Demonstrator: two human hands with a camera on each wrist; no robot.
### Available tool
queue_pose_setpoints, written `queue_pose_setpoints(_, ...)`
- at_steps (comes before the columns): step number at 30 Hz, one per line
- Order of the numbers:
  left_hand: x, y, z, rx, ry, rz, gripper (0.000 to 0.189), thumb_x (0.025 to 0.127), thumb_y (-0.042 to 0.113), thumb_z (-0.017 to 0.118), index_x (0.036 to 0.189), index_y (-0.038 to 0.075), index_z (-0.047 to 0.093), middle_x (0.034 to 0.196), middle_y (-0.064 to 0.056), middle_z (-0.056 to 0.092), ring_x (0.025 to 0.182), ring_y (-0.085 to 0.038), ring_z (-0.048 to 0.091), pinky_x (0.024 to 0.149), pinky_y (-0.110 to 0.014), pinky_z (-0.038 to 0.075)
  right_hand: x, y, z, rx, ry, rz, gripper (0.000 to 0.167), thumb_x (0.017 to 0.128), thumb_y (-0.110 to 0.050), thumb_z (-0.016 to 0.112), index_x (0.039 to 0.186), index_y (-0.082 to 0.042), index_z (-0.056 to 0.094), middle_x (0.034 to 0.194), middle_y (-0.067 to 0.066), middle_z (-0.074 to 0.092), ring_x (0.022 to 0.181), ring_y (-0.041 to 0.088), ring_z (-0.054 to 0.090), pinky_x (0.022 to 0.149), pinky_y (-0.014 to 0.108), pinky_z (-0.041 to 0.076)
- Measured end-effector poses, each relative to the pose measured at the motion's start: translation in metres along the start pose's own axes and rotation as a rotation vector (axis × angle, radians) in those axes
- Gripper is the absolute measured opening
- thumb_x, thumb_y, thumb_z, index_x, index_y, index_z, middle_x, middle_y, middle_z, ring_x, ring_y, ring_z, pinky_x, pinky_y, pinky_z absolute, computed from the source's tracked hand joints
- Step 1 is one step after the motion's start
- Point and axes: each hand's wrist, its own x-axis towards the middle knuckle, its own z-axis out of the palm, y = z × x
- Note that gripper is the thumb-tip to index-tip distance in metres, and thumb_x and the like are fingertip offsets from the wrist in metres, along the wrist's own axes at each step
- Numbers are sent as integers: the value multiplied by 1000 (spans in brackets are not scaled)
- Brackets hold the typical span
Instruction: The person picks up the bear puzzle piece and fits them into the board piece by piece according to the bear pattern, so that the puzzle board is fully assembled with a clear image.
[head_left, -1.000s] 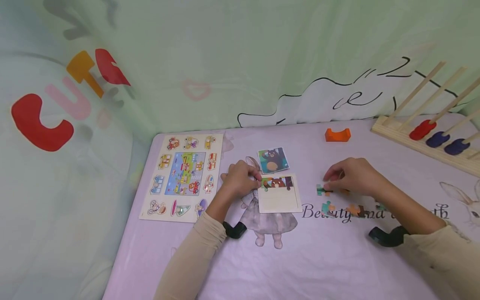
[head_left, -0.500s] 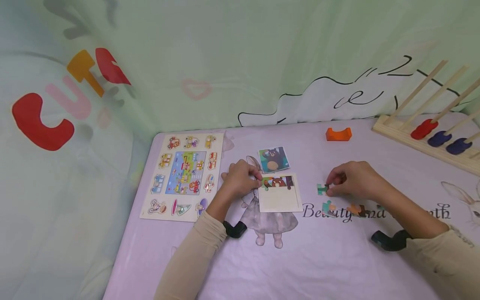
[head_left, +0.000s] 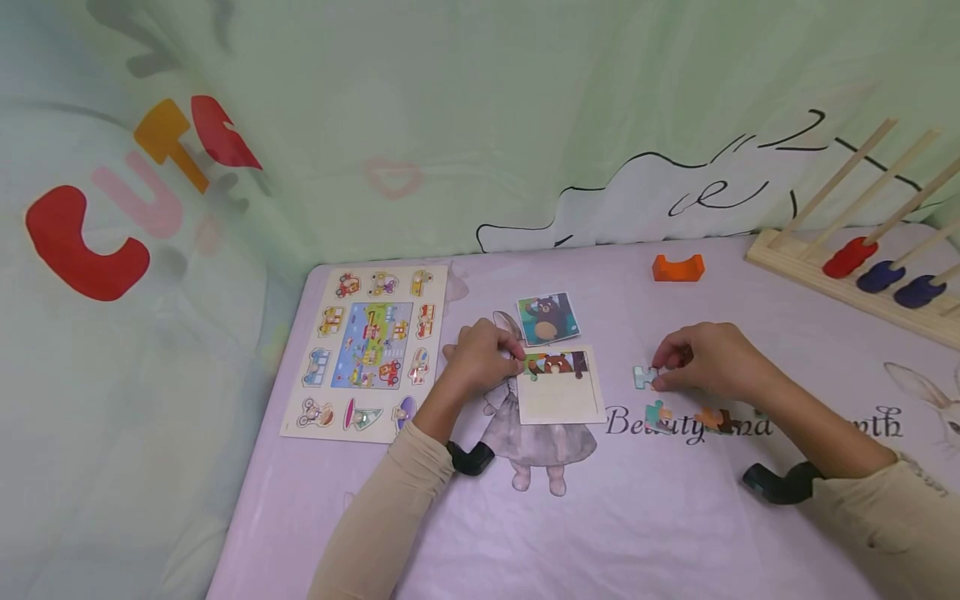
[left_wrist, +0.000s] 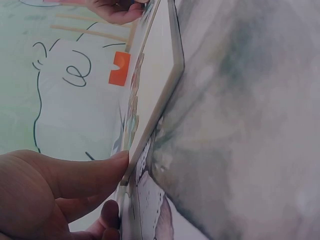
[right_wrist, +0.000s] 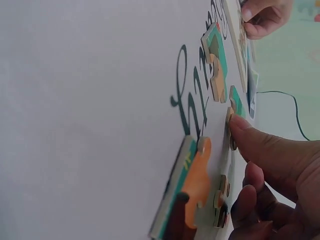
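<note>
Well, on the table (head_left: 570,542) lies a puzzle board (head_left: 558,402), the left hand (head_left: 480,358) pinching its ten-o'clock edge, the right hand (head_left: 712,361) out at three, a bear card (head_left: 549,319) at twelve; the right pinches one puzzle piece (head_left: 643,377).

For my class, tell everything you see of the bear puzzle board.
The bear puzzle board is cream, flat, squarish and wood-like. Pieces showing part of a brown bear line its far side; the nearer part is bare. It lies on the cloth, and the left hand holds its left edge near the far corner.
</note>
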Motion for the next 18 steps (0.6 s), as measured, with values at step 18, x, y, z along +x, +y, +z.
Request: queue_pose_setpoints(18,0,1,1,24,-1,-10,8,83,17,81,79,24,79,96,6,69,103,-27,51,91,-58,31,2,-13,-9,68,-96,13,10,86,-23,82,88,-17,75,72,-2,61,76,19,53,60,27,41)
